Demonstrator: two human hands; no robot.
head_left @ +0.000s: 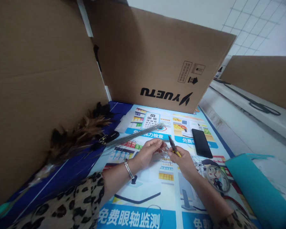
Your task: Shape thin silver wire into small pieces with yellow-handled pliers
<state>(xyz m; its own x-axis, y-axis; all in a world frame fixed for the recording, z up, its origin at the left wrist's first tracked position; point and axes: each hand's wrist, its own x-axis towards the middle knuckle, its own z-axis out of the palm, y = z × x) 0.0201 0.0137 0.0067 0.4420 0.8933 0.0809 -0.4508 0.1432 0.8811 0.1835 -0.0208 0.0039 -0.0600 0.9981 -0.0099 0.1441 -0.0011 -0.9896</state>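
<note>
My right hand (pixel 184 160) is closed around small pliers (pixel 173 146) with yellow handles, their dark jaws pointing up and away from me. My left hand (pixel 149 150) pinches a thin piece of wire (pixel 164 152) just left of the jaws; the wire is too fine to see clearly. A silver bangle sits on my left wrist. Both hands hover over a printed poster (pixel 143 197) that covers the table. A bundle of straight thin wires (pixel 135 135) lies on the poster just beyond my left hand.
A black phone (pixel 201 143) lies to the right of my hands. A feather duster (pixel 78 133) lies at the left. Cardboard panels (pixel 157 57) wall the back and left. A teal bag (pixel 257 187) sits at the right, a wire ring (pixel 218 178) beside it.
</note>
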